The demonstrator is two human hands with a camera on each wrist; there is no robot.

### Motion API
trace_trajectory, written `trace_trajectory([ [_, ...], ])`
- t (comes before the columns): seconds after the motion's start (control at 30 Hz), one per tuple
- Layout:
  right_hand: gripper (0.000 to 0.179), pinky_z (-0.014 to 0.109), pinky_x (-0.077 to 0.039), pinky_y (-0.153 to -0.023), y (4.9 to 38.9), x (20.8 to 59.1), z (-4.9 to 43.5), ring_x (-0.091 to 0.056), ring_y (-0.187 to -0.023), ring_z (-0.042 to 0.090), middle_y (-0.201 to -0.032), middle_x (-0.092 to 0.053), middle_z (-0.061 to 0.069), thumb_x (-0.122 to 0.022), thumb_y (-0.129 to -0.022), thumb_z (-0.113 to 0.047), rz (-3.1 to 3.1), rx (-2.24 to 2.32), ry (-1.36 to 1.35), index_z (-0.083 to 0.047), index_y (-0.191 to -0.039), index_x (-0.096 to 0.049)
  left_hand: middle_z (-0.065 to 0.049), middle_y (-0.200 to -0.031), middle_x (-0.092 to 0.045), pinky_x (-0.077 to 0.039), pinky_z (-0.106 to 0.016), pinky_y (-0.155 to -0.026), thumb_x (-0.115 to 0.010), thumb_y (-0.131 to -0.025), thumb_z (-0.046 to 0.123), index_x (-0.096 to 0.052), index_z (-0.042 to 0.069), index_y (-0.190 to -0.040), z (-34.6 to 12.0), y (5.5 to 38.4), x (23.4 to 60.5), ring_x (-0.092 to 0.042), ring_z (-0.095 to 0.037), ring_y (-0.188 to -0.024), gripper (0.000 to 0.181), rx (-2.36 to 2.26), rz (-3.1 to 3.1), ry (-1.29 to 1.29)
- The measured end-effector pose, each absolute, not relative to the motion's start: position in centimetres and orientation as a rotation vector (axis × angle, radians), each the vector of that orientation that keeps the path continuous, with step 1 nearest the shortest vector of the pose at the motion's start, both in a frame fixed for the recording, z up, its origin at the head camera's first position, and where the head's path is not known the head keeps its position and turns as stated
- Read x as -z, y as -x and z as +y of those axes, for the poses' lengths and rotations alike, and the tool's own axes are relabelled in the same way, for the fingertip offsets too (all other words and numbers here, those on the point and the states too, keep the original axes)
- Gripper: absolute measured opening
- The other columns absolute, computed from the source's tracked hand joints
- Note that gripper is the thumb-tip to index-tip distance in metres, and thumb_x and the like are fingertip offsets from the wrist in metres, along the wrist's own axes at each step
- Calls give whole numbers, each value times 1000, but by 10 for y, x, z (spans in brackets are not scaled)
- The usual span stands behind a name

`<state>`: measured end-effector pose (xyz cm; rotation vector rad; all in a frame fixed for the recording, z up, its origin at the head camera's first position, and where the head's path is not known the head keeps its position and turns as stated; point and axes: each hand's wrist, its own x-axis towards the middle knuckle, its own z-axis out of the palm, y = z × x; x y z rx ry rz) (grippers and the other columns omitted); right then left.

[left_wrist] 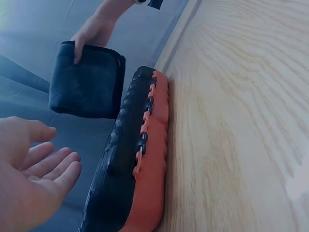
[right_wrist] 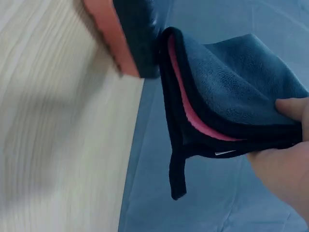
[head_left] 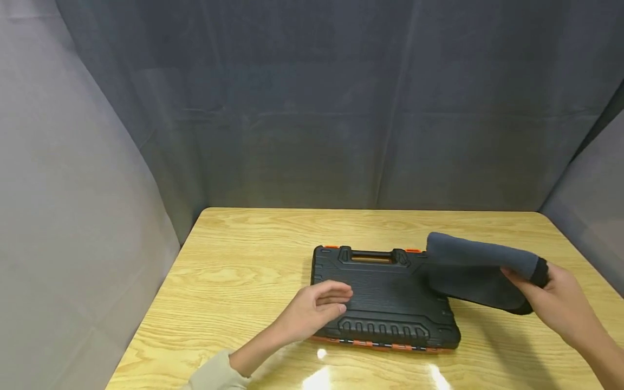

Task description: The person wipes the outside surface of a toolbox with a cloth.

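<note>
A black plastic tool case with an orange base lies flat on the table, its carry handle toward the back. My right hand pinches a folded dark grey-blue cloth by its right end. The cloth is held up and overlaps the case's right side in the head view. In the right wrist view the folded cloth shows a black border, a pink inner layer and a hanging loop. My left hand hovers over the case's left front part with fingers loosely bent, holding nothing; its palm shows in the left wrist view.
A wood-grain table extends around the case. Dark grey fabric hangs behind the table's back edge, with lighter grey fabric on the left and more on the right. Orange latches show at the case's back.
</note>
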<state>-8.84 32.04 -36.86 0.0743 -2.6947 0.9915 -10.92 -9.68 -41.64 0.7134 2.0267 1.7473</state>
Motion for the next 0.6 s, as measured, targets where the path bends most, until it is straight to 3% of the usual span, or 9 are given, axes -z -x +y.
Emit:
trace_trajectory([
  [0.07,30,22,-50,-52,89,370,328,-53,-66,-10,-95,-66,31,-63,-100,-13,-2701,-958,-19,13,-114,-64,-12,-134,-61,-47,-24,-98,-59,-101,9,-57,2,-136,-96,109,416,-58,-25,-124,35,-1736,2024,-718],
  [0.1,31,27,-52,-54,89,370,331,-58,-67,-3,-97,-64,34,-61,-101,-14,-2704,-940,2,15,-114,-63,-12,-133,-61,-47,-24,-98,-59,-101,10,-58,3,-135,-96,109,416,-58,-25,-123,34,-1729,2025,-720],
  [0.2,31,50,-55,-63,90,374,342,-67,-76,33,-102,-59,42,-59,-101,-12,-2689,-832,40,17,-113,-59,-11,-131,-63,-48,-23,-97,-59,-101,10,-61,4,-132,-94,108,415,-59,-23,-122,31,-1707,2024,-721],
  [0.3,35,72,-43,-74,92,380,352,-51,-95,65,-111,-53,47,-56,-103,-12,-2666,-726,76,18,-119,-56,-11,-129,-64,-49,-23,-96,-59,-101,11,-62,4,-130,-92,105,415,-60,-22,-120,29,-1686,2007,-723],
  [0.33,35,74,-41,-76,93,384,355,-49,-98,67,-114,-53,47,-56,-103,-11,-2649,-696,74,16,-123,-56,-10,-128,-64,-49,-23,-95,-59,-101,10,-62,4,-129,-91,105,416,-60,-21,-119,29,-1683,1997,-726],
  [0.4,37,66,-47,-71,95,393,362,-54,-88,62,-116,-52,46,-55,-101,-7,-2654,-650,68,13,-132,-53,-10,-127,-64,-49,-23,-94,-59,-101,10,-63,4,-128,-89,103,416,-61,-20,-118,28,-1672,1980,-738],
  [0.47,42,48,-49,-58,95,403,367,-56,-69,47,-117,-53,45,-53,-97,4,-2670,-606,11,11,-139,-49,-11,-126,-65,-50,-22,-94,-60,-101,9,-64,2,-127,-87,103,415,-62,-20,-117,27,-1656,1972,-757],
  [0.53,53,35,-35,-49,93,414,370,-48,-58,32,-116,-53,44,-51,-88,14,-2713,-564,-67,9,-141,-48,-11,-125,-65,-49,-22,-94,-60,-101,9,-64,1,-126,-85,104,415,-62,-18,-116,27,-1637,1980,-777],
  [0.6,62,32,-28,-50,91,423,368,-43,-56,25,-118,-52,45,-49,-80,20,-2782,-537,-147,8,-142,-46,-13,-125,-65,-49,-22,-94,-60,-101,9,-61,0,-130,-85,106,412,-63,-17,-115,30,-1607,2000,-800],
])
